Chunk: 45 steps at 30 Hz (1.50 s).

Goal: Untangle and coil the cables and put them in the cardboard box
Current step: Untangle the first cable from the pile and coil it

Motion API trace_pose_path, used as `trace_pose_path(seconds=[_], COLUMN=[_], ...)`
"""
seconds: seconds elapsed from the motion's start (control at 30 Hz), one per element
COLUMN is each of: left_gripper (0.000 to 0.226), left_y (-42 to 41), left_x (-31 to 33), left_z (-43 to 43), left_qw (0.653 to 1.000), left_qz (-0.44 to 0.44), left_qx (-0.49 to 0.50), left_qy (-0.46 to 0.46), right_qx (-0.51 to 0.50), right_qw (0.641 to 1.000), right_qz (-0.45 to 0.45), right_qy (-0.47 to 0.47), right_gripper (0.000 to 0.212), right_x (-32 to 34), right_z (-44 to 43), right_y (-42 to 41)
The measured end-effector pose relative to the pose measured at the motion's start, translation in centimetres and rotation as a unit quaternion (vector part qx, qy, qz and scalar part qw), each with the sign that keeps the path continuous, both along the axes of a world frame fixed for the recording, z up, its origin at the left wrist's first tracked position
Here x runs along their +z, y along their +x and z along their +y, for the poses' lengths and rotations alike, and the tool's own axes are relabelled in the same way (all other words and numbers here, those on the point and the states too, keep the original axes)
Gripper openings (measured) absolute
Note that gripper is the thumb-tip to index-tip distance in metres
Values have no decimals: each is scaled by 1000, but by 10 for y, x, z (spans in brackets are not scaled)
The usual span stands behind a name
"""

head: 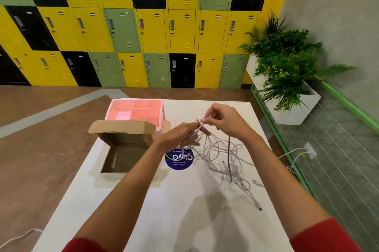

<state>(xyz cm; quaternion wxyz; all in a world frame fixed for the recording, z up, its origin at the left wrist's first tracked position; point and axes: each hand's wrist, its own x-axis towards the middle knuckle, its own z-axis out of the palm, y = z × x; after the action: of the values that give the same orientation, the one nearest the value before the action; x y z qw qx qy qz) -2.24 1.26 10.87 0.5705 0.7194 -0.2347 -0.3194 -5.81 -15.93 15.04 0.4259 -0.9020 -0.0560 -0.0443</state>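
One table [143,221], white top, taken as the landmark for all that follows.

One cardboard box [123,152], at the table's left edge, lid flap raised, inside bare.

One pink tray [136,111], at the table's far left corner, just behind the box; six compartments can be counted, all bare.

One round blue sticker [179,161], on the table top right of the box, partly under the cables.

One left hand [180,135], raised above the table's middle, fingers loosely curled with white cable strands running through them.

One right hand [222,121], raised beside the left, thumb and forefinger pinched on a white strand.

One tangle of cables [223,159]: white ones too knotted to count, plus one grey; hanging from both hands down to the table's right half.

One potted plant [287,62], on the floor beyond the table's right edge.
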Motion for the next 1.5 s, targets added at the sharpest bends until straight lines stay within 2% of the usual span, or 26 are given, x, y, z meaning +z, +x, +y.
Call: trace_pose_path(seconds=[0.13,0.23,0.37,0.43,0.5,0.57,0.6,0.67,0.73,0.77,0.9,1.0,1.1,1.23,1.33,1.4,1.5], left_gripper=[45,45,44,45,43,43,44,44,41,40,39,39,41,63,69,63,32], left_y=[1,2,6,9,14,17,18,19,18,17,14,10,4,-7,-9,-9,-10], left_x=[10,22,32,34,34,34,33,30,25,22,12,7,0,-12,-19,-18,-20], left_z=[3,3,0,1,4,8,9,11,11,10,7,4,-1,-8,-12,-13,-14], left_qw=[986,947,911,895,881,876,876,883,901,913,943,958,976,993,996,997,999], left_qz=[109,209,242,249,253,248,245,236,211,193,144,123,83,19,-8,-7,-43], left_qx=[-66,-98,-109,-91,-65,-41,-33,-14,14,30,88,112,135,114,85,74,15], left_qy=[-103,-223,-315,-357,-395,-411,-413,-405,-378,-359,-287,-233,-148,-39,-8,-9,-1], right_qx=[14,0,-9,-4,-17,-42,-51,-68,-79,-92,-168,-171,-178,-158,-150,-150,-146], right_qw=[999,995,985,984,990,991,979,943,934,942,972,977,969,969,970,970,970], right_qz=[-40,-49,-11,15,60,122,165,255,286,269,161,74,10,-14,-13,-18,-22], right_qy=[26,81,171,176,127,-21,-108,-203,-200,-176,31,103,171,191,190,192,195], right_gripper=[23,27,29,28,29,27,23,23,26,26,18,10,11,17,19,21,21], right_x=[13,22,13,-4,-31,-64,-79,-96,-98,-96,-72,-48,-30,-14,-12,-13,-16], right_z=[-4,-6,-9,-14,-22,-34,-39,-46,-48,-48,-46,-43,-40,-35,-30,-28,-27], right_y=[5,9,4,-1,-6,-6,-8,-12,-16,-15,-7,0,4,8,10,10,9])
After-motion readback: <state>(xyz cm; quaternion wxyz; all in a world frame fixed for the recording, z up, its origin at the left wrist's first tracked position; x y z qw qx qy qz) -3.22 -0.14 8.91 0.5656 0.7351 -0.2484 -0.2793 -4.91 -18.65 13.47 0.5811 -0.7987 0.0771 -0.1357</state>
